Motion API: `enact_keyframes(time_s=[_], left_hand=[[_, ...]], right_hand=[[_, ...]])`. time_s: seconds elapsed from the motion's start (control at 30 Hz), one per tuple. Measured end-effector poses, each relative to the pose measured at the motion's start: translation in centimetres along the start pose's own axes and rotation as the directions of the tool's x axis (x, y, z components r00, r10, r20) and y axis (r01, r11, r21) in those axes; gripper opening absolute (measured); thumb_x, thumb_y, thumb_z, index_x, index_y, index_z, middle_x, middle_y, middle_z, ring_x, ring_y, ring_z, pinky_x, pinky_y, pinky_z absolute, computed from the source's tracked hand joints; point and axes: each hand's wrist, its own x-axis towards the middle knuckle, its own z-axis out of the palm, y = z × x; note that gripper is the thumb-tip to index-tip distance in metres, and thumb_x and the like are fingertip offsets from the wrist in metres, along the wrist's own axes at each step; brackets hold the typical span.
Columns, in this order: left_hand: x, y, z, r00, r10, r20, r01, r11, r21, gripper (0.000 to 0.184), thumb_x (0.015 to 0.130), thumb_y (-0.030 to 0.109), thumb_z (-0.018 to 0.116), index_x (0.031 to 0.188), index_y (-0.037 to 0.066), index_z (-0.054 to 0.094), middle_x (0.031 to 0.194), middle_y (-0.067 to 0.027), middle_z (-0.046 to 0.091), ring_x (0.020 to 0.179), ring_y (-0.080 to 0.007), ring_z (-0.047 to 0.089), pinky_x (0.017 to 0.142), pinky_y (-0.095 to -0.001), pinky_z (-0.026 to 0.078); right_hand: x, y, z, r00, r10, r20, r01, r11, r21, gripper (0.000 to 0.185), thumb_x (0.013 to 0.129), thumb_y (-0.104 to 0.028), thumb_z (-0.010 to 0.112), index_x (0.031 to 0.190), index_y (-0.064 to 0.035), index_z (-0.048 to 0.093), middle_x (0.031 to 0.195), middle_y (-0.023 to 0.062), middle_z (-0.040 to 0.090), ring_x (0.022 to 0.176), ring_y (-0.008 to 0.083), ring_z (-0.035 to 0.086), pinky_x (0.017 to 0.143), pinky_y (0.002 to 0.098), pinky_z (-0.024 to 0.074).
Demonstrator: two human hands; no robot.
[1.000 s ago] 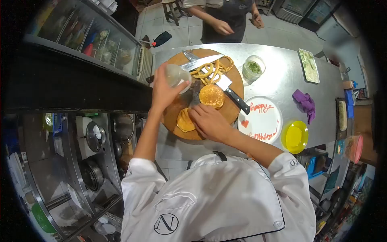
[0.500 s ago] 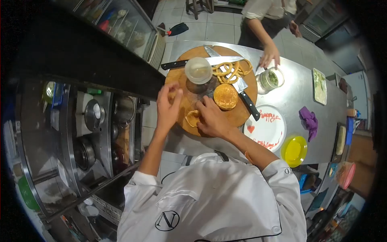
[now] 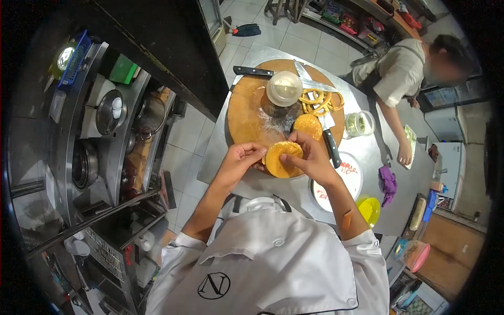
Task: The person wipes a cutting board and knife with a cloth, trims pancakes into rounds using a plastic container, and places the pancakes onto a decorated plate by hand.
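Note:
A round golden pancake (image 3: 283,160) is held up over the near edge of the round wooden board (image 3: 244,113). My right hand (image 3: 315,160) grips it from the right, thumb on its face. My left hand (image 3: 240,164) is closed, with thumb and fingertips pinched at the pancake's left rim. Just behind, a second golden round (image 3: 308,127) lies on the board, partly hidden by my right hand. Trimmed pancake rings (image 3: 317,101) are heaped farther back. A clear plastic tub (image 3: 284,88) stands on the board, whose surface shows pale crumbs or powder.
Two knives cross the board, one black handle (image 3: 332,148) at right, another (image 3: 253,72) at back left. Rightward are a jar of greens (image 3: 359,124), a white plate with red lettering (image 3: 336,194), a yellow bowl (image 3: 368,211) and a purple cloth (image 3: 387,184). A co-worker's hand (image 3: 405,153) touches a tray (image 3: 410,139).
Both my hands have come together, and the pancake is now lifted between them. The co-worker has moved right, from the jar to the tray. My view has shifted.

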Motion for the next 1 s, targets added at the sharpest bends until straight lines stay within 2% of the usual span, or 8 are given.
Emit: enact_keyframes(time_s=[0.6,0.7,0.8,0.83,0.87,0.9,0.97,1.0], left_hand=[[0.8,0.8,1.8,0.998,0.053,0.016,-0.052,0.998,-0.032,0.024,0.105,0.003,0.077,0.126,-0.003,0.068,0.108,-0.0090,0.077,0.092,-0.0149,0.077,0.085,-0.0299,0.065],[1.9,1.3,1.1,0.996,0.061,-0.064,-0.060,0.998,0.021,0.026,0.105,0.004,0.078,0.128,-0.004,0.069,0.108,-0.0088,0.078,0.090,-0.0141,0.076,0.083,-0.0282,0.063],[3.4,1.6,1.0,0.978,0.129,-0.161,-0.064,0.933,0.355,0.035,0.105,0.014,0.081,0.135,-0.001,0.069,0.112,-0.0089,0.078,0.094,-0.0160,0.078,0.083,-0.0293,0.061],[3.5,2.0,1.5,0.864,0.482,-0.149,-0.196,0.592,0.782,0.037,0.107,0.017,0.080,0.138,0.000,0.069,0.117,-0.0117,0.078,0.100,-0.0188,0.077,0.085,-0.0316,0.061],[3.8,2.5,2.1,0.674,0.737,0.053,-0.155,0.071,0.985,0.039,0.108,0.020,0.078,0.140,0.000,0.069,0.122,-0.0144,0.077,0.107,-0.0215,0.077,0.087,-0.0338,0.061],[4.5,2.2,2.4,0.676,0.734,0.064,-0.162,0.063,0.985,0.039,0.108,0.020,0.078,0.140,0.000,0.069,0.122,-0.0144,0.077,0.107,-0.0215,0.077,0.087,-0.0338,0.061],[6.0,0.8,3.0,0.902,0.425,-0.082,-0.249,0.664,0.705,0.040,0.111,0.023,0.074,0.142,-0.002,0.069,0.132,-0.0191,0.073,0.115,-0.0266,0.075,0.092,-0.0383,0.062],[6.8,0.5,3.8,0.904,0.421,-0.073,-0.249,0.659,0.710,0.040,0.111,0.023,0.074,0.142,-0.002,0.069,0.132,-0.0191,0.073,0.115,-0.0266,0.075,0.092,-0.0383,0.062]], right_hand=[[-3.7,0.3,-1.3,0.984,0.095,-0.153,-0.080,0.992,0.103,0.028,0.100,-0.002,0.085,0.110,-0.0091,0.060,0.104,-0.0032,0.070,0.097,0.0044,0.066,0.087,0.0244,0.0537],[-4.5,0.3,-2.2,0.975,0.127,-0.183,-0.104,0.986,0.132,0.027,0.100,-0.001,0.084,0.112,-0.0080,0.060,0.105,-0.0019,0.071,0.098,0.0052,0.068,0.086,0.0247,0.0548],[-5.3,1.3,-3.4,0.955,0.069,-0.290,-0.058,0.997,0.047,0.025,0.102,0.000,0.081,0.115,-0.0057,0.062,0.108,-0.0001,0.073,0.100,0.0067,0.070,0.087,0.0256,0.0563],[-5.5,1.6,-4.0,0.943,0.043,-0.331,-0.048,0.999,-0.008,0.023,0.103,0.000,0.079,0.119,-0.0040,0.063,0.109,0.0007,0.073,0.101,0.0073,0.071,0.088,0.0260,0.0570],[-5.7,1.8,-4.5,0.929,0.014,-0.370,-0.040,0.997,-0.063,0.022,0.105,0.000,0.077,0.122,-0.0023,0.064,0.110,0.0014,0.074,0.102,0.0079,0.071,0.088,0.0263,0.0577],[-5.7,1.9,-5.0,0.925,0.012,-0.379,-0.037,0.998,-0.058,0.022,0.105,0.000,0.077,0.122,-0.0023,0.064,0.110,0.0014,0.074,0.102,0.0079,0.071,0.088,0.0263,0.0577],[-5.4,2.2,-6.1,0.898,0.017,-0.441,-0.060,0.995,-0.084,0.021,0.107,0.000,0.074,0.126,0.0002,0.065,0.111,0.0027,0.076,0.103,0.0086,0.071,0.089,0.0270,0.0579],[-5.0,2.2,-6.6,0.892,0.027,-0.451,-0.067,0.995,-0.073,0.023,0.108,-0.003,0.074,0.130,0.0019,0.067,0.111,0.0039,0.077,0.102,0.0093,0.072,0.088,0.0271,0.0580]])
